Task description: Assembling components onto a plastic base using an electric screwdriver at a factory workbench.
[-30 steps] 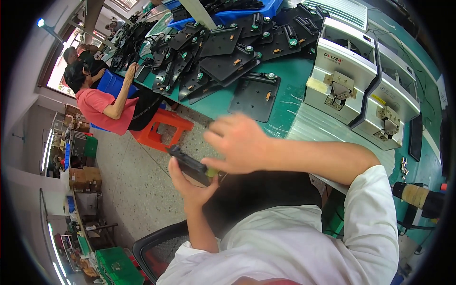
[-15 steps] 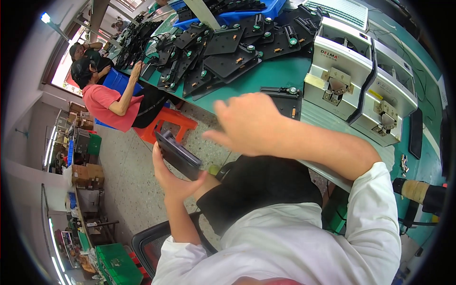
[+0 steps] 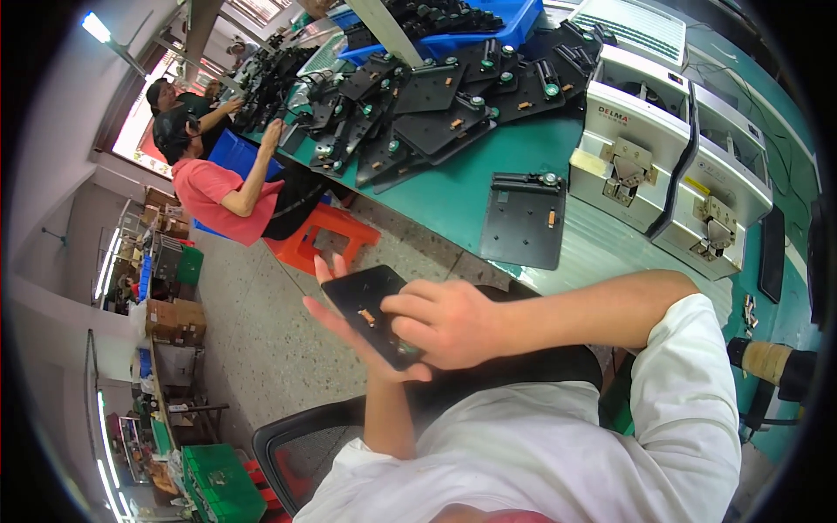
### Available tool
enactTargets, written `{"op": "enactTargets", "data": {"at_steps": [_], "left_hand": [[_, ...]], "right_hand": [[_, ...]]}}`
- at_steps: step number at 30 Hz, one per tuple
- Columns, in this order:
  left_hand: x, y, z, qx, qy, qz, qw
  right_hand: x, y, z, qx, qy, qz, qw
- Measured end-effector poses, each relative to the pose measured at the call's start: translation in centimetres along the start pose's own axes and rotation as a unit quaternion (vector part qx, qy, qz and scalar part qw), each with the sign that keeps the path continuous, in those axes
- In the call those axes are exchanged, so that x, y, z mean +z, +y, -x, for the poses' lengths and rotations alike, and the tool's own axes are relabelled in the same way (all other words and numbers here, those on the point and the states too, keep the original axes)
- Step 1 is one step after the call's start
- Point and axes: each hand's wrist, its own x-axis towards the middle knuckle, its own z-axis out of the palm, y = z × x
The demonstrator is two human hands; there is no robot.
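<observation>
My left hand (image 3: pixel 362 336) holds a black flat panel (image 3: pixel 356 303) from below, its face turned up and a small copper-coloured strip showing on it. Over the panel's right side lies my right hand (image 3: pixel 449 322), fingers bent against the plate and its edge. Part of a round greenish piece shows beneath those fingertips; the rest is covered. A similar black panel (image 3: pixel 521 231) lies flat on the green table, beyond my right forearm, with a cylinder along its far edge.
Many black panels (image 3: pixel 440 131) are heaped on the green table (image 3: pixel 427 196). Behind them stands a blue bin (image 3: pixel 520 24). Two white-and-silver machines (image 3: pixel 629 144) stand at the right. Co-workers sit at the left, one in a red shirt (image 3: pixel 222 200) on an orange stool (image 3: pixel 327 235).
The held panel has turned from nearly edge-on to face up and moved right with my left hand. My right hand has come down from above onto it, uncovering the panel on the table.
</observation>
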Motion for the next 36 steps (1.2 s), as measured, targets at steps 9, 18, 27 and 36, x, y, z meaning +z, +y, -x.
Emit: {"op": "enactTargets", "data": {"at_steps": [9, 18, 27, 36], "left_hand": [[-0.7, -2.2, -6.1, -0.405, 0.032, 0.368, 0.836], [4.3, 0.0, -20.8, 0.191, -0.331, -0.117, 0.917], [15.5, 0.3, -13.0, 0.240, -0.637, -0.221, 0.698], [16.2, -0.7, -13.2, 0.200, -0.670, -0.215, 0.682]], "right_hand": [[-0.5, 0.0, -0.3, 0.053, 0.040, -0.019, 0.998], [1.8, -0.9, 2.9, 0.017, -0.195, -0.047, 0.980], [7.3, -0.1, 3.6, 0.003, -0.477, -0.003, 0.879], [13.4, 1.0, 6.2, -0.009, -0.595, 0.008, 0.803]]}}
